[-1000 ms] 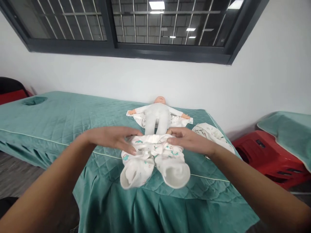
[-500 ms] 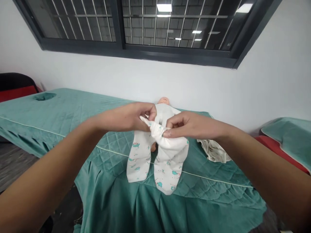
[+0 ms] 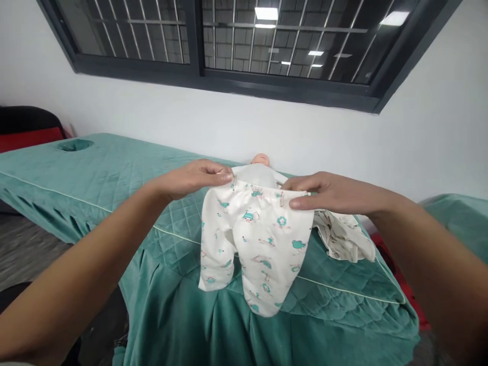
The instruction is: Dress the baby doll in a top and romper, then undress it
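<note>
White baby pants (image 3: 267,239) with teal and red animal prints hang spread between my hands, their waistband stretched wide at the top. My left hand (image 3: 202,178) pinches one corner of the waistband. At the other end, my right hand (image 3: 320,192) grips the waistband between thumb and fingers. Behind the pants lies a baby doll (image 3: 261,159) in a white top (image 3: 255,175). Its head rests close to the wall, and its lower body is hidden by the pants.
A crumpled pale cloth (image 3: 343,239) lies on the bed right of the pants. The bed has a green quilted cover (image 3: 125,168) with a round hole (image 3: 75,145) at the far left. A wall and a barred window (image 3: 282,40) stand behind.
The waistband was bunched and folded between my hands; now it is pulled out wide and the printed side shows in full. My right hand has moved right, away from my left.
</note>
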{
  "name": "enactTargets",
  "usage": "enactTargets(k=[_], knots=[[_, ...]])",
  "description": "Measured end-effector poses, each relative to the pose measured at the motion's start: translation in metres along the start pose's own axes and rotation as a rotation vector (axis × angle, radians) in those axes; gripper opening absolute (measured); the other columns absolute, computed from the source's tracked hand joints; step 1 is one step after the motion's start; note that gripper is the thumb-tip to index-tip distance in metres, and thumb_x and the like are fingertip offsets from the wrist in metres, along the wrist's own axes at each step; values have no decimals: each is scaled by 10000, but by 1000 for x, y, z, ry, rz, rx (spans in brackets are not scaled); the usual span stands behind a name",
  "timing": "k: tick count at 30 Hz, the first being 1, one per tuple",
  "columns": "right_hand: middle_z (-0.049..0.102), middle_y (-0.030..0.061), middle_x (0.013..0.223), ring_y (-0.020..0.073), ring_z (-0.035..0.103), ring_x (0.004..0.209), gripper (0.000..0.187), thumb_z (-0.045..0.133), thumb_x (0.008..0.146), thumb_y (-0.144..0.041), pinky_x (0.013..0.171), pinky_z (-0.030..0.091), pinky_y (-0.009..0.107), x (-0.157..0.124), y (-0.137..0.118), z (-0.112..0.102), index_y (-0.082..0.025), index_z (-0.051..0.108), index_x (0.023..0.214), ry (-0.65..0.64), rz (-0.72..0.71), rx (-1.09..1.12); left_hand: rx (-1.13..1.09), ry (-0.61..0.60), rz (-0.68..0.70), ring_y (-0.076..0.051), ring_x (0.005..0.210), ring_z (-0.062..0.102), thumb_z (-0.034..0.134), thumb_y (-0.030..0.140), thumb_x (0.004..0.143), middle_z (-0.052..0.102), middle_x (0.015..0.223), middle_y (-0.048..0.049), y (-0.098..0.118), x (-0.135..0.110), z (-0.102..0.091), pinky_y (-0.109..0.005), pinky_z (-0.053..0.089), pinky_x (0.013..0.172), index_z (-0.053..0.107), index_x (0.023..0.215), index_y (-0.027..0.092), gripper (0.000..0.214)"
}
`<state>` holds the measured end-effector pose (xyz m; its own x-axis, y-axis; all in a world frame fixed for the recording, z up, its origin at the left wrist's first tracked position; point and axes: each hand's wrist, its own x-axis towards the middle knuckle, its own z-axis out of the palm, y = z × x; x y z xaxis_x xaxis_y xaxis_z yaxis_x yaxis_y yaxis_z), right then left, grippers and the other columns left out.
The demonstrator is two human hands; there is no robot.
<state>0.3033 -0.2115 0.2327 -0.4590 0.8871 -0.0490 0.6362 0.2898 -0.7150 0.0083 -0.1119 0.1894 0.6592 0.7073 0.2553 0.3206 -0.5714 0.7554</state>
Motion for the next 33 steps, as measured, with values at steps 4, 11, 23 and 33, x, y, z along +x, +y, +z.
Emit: enactTargets(k=[4,11,23,33], knots=[[628,4,701,178,575,703,372,750,748,-593,637,461,317,12,17,7,-231,695,678,19,72,-25,156,119,-40,-184,717,605,648,532,821,618,687,-24,-16,6,7,-292,466,645,623,640,209,371],[673,34,1005,229,628,1065,418,567,909,-617,956,523,417,62,-17,37,-228,706,972,300,-249,112,187,755,156,-134,714,561,626,450,890,552,666,16,16,11,-2,-253,449,676,627,727,184,312],[477,6,1532,266,407,1445,513,574,938,-536,1176,369,519,99,16,71,-359,529,1418,342,-296,37,-27,525,-51,-317,1160,643,551,380,892,727,1160,-100,-94,25,61,-439,478,1029,681,1090,167,319],[343,145,1610,279,326,1488,685,565,894,-540,1216,284,487,132,178,46,-196,438,1473,743,131,-118,226,557,-140,-322,1435,380,568,264,855,455,1488,-171,-157,14,100,-483,289,1215,487,1391,145,555]])
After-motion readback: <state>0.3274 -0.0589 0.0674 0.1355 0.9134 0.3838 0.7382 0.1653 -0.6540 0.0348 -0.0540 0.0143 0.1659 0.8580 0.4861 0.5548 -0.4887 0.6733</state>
